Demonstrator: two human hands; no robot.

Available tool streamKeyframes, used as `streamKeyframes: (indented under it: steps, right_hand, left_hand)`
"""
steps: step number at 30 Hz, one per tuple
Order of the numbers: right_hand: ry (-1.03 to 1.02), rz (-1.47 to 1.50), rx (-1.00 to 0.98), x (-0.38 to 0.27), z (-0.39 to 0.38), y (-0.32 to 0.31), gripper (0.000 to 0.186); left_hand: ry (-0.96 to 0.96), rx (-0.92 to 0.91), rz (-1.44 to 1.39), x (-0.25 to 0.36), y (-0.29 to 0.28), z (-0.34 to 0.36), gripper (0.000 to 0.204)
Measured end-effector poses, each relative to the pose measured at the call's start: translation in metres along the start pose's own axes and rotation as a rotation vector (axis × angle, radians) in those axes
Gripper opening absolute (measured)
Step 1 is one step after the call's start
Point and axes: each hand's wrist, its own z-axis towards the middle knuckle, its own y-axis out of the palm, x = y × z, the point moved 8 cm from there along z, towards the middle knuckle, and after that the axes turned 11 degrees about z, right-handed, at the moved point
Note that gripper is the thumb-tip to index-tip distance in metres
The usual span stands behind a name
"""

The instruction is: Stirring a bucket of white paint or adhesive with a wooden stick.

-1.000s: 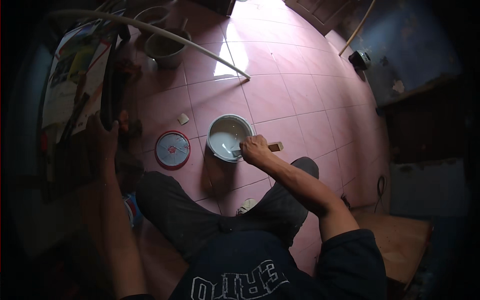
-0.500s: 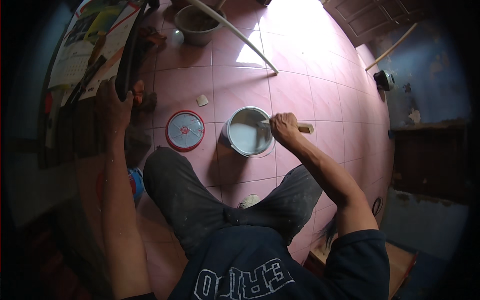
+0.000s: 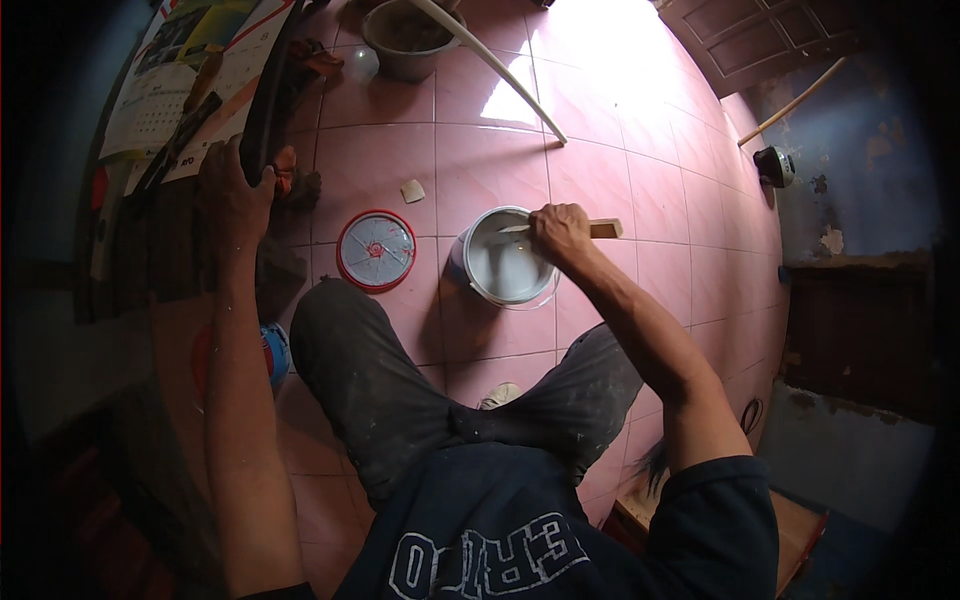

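Note:
In my right hand (image 3: 562, 235) is a wooden-handled tool (image 3: 605, 229), gripped just above the bucket's right rim. Its handle sticks out to the right and its pale end reaches over the opening; the kind of tool is not clear. White liquid (image 3: 512, 265), which looks like paint, lies inside the white bucket (image 3: 465, 262). The bucket stands on the tiled floor before my knees. My left hand (image 3: 235, 178) is closed on the dark edge of a table (image 3: 262, 120) at the left, thumb on the near side. Some of its fingers are in shadow.
Left of the bucket lies a grey lid (image 3: 376, 251) with a red rim, near a small pale square piece (image 3: 412, 190). A grey basin (image 3: 405, 62) and a long pale pole (image 3: 500, 80) are farther off. A blue-and-red container (image 3: 275, 352) stands beside my left forearm.
My right hand has moved slightly up and left with the tool, whose handle now lies more level. My left hand keeps its hold on the table edge. The view has shifted a little.

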Motion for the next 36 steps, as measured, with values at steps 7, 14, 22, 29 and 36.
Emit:
streamKeyframes:
  steps: [7,14,22,29,36]
  right_hand:
    - [-0.073,-0.168,-0.151,0.009,-0.037,0.017,0.022]
    - [-0.051,0.157,-0.347,-0.036,-0.051,0.015,0.02]
    - [-0.02,-0.007,-0.05,0.002,0.012,-0.002,0.019]
    - [-0.104,-0.143,-0.11,0.013,-0.031,0.015,0.023]
    - [-0.096,0.09,-0.312,-0.045,-0.048,0.024,0.021]
  left_hand:
    - [-0.007,0.006,-0.049,-0.006,0.0,0.0,0.058]
    - [-0.028,0.022,-0.014,-0.006,-0.005,-0.002,0.058]
    - [-0.015,0.031,-0.012,-0.003,-0.001,-0.001,0.06]
    - [-0.031,0.061,-0.023,-0.005,0.0,0.0,0.06]
    - [-0.032,0.051,-0.016,-0.008,-0.002,-0.001,0.059]
